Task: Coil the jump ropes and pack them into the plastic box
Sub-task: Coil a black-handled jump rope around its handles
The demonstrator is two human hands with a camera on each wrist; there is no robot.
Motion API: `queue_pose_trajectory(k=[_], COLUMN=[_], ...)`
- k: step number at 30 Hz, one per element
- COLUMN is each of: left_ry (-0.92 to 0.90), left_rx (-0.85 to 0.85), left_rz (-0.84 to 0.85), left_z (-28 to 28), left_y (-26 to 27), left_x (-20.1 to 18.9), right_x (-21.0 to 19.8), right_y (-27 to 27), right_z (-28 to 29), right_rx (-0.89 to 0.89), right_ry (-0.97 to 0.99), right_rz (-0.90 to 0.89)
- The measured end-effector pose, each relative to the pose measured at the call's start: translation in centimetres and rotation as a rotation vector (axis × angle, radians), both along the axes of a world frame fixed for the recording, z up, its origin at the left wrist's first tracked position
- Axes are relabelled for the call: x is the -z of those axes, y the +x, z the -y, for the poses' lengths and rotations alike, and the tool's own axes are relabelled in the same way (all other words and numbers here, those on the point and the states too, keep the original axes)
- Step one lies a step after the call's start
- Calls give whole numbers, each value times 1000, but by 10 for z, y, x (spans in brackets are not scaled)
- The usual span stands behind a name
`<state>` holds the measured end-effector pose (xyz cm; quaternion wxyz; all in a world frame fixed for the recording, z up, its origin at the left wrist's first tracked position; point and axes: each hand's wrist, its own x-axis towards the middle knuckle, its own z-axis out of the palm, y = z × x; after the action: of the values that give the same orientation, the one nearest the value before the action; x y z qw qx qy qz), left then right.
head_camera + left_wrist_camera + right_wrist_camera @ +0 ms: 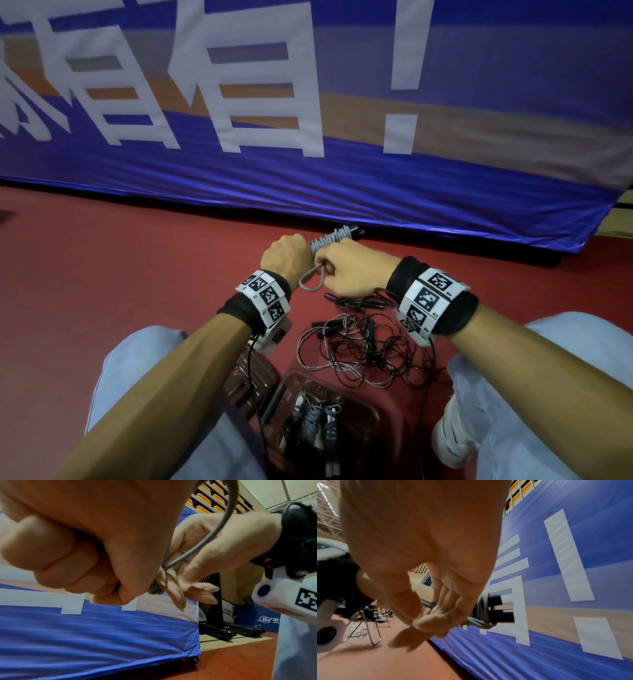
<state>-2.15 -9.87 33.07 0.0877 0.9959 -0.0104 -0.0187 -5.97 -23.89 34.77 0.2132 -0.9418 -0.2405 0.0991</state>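
Both forearms are bare. Each wrist wears a black fabric wrap with a white band (263, 295) of square black-and-white coded markers round it; the right wrist's band (428, 298) looks the same. Under the left wrist sits a white camera housing (274, 337) with a thin black cable (252, 373) running back along the arm. The trousers (561, 387) are pale blue-grey, and a white shoe (452, 435) shows by the right knee.

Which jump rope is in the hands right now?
The grey rope, wound around its dark handles and held up by both hands. The loose tangle of dark ropes lies on the floor, and the coiled ropes already sit in the plastic box.
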Motion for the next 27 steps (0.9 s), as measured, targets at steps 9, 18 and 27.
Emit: queue_pose_trajectory(k=[9, 18, 27], left_ry=[-32, -50, -73], left_rx=[152, 456, 228], left_rz=[-72, 41, 173], left_z=[-5, 5, 3], left_y=[-5, -23, -29], left_x=[0, -10, -8], right_x=[-15, -20, -5], right_y=[-5, 2, -3], right_z=[8, 16, 2], right_rx=[-288, -300, 98], right_ry=[-133, -5, -164], right_rz=[349, 631, 614])
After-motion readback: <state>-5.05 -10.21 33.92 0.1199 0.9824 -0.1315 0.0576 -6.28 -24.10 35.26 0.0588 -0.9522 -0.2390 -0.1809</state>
